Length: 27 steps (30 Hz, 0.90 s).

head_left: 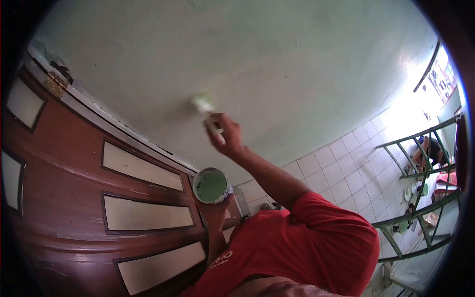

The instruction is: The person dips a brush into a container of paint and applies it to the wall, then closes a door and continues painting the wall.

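My right hand point(226, 135) is closed around the handle of a paintbrush point(203, 103). The bristles look pale green and are blurred by motion, at or very close to the wall point(257, 64). That wall is a patchy pale green and whitish. Lower down, my left hand point(216, 210) supports a paint can point(228, 190) from underneath and the side. Green paint point(211, 185) shows inside it, and its rim is smeared. Part of the left hand is hidden behind the can.
A brown panelled door point(64, 198) with a brass hinge point(54, 85) stands at left. White floor tiles point(341, 173) stretch right, where a green metal ladder point(413, 174) stands. Beyond it a person point(429, 151) bends low near containers on the floor.
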### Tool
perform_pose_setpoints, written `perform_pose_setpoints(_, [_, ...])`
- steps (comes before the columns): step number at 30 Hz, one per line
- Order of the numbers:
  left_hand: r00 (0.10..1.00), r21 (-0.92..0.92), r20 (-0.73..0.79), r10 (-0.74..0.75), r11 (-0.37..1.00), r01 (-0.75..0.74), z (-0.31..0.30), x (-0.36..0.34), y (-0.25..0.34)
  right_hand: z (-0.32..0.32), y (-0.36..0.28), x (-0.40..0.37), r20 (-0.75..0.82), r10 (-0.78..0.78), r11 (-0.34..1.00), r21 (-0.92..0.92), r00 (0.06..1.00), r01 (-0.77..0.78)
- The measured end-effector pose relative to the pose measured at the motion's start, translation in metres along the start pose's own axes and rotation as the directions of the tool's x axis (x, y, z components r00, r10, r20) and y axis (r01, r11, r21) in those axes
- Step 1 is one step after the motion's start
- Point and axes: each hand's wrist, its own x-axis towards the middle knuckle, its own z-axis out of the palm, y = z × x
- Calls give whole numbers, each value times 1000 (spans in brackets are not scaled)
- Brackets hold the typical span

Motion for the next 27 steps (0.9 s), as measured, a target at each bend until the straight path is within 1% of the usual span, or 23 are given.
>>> perform_pose_setpoints(1, [1000,7,9,-11,1000,11,1,-3,3,4,-23,3,97,73,986,141,993,-87])
perform_pose_setpoints(3, [1000,9,3,-3,1000,3,3,-2,11,-2,-34,19,66,-165,969,195,984,149])
perform_pose_setpoints(4, [1000,10,1,0,1000,0,1,0,9,-9,-14,27,10,-267,959,103,964,265])
perform_pose_setpoints(5, [1000,58,15,23,998,-24,-1,0,2,-24,16,34,-31,-371,928,8,928,372])
perform_pose_setpoints(6, [999,107,26,43,993,-45,-2,-1,-1,-47,38,40,39,-340,874,-357,940,331])
perform_pose_setpoints(7, [999,108,13,37,993,-38,-3,-2,1,-71,49,51,-129,-222,956,-225,967,189])
perform_pose_setpoints(8, [1000,53,11,27,998,-28,-2,-4,6,-95,48,58,-240,-124,991,-79,963,108])
perform_pose_setpoints(9, [1000,-4,9,16,1000,-16,1,-5,8,-117,60,57,-301,-84,989,-138,950,44])
perform_pose_setpoints(10, [1000,-8,-4,0,1000,0,0,-7,3,-138,63,56,-370,-3,998,-65,929,-23])
perform_pose_setpoints(11, [999,33,37,-31,999,30,-3,-8,-6,-154,59,58,-431,83,996,8,899,-88])
perform_pose_setpoints(12, [995,72,81,-63,996,57,-3,-9,-11,-168,37,58,-401,258,965,69,879,-252])
perform_pose_setpoints(13, [993,63,81,-82,995,77,2,-9,-10,-182,15,52,-366,425,904,118,828,-412])
perform_pose_setpoints(14, [995,33,91,-50,998,47,8,-8,-7,-192,11,40,-284,443,895,201,850,-399])
perform_pose_setpoints(15, [995,4,102,-21,1000,20,16,-7,-3,-201,5,30,-282,449,893,179,848,-413])
perform_pose_setpoints(16, [986,-90,135,-93,990,105,24,-7,2,-208,-14,21,-193,534,841,226,824,-492])
perform_pose_setpoints(17, [982,-84,139,-131,986,144,32,-10,3,-214,-32,10,-97,617,772,269,781,-576])
perform_pose_setpoints(18, [981,-80,188,-49,995,65,41,-6,3,-220,-44,0,-71,652,733,314,755,-603])
perform_pose_setpoints(19, [971,-78,237,36,997,-18,48,-2,4,-225,-56,-9,-67,668,720,310,741,-621])
perform_pose_setpoints(20, [970,-64,243,16,998,-1,55,2,6,-233,-68,-16,-9,683,696,312,731,-647])
perform_pose_setpoints(22, [924,-100,332,189,981,-165,74,8,11,-250,-89,-23,76,704,658,305,706,-688])
perform_pose_setpoints(23, [920,-93,350,173,984,-150,82,9,12,-257,-99,-24,63,719,646,305,692,-700])
perform_pose_setpoints(25, [896,-120,401,188,981,-153,102,13,13,-270,-113,-25,110,656,720,202,746,-663])
perform_pose_setpoints(27, [877,-128,441,191,980,-149,117,15,20,-281,-120,-27,56,659,727,206,750,-655])
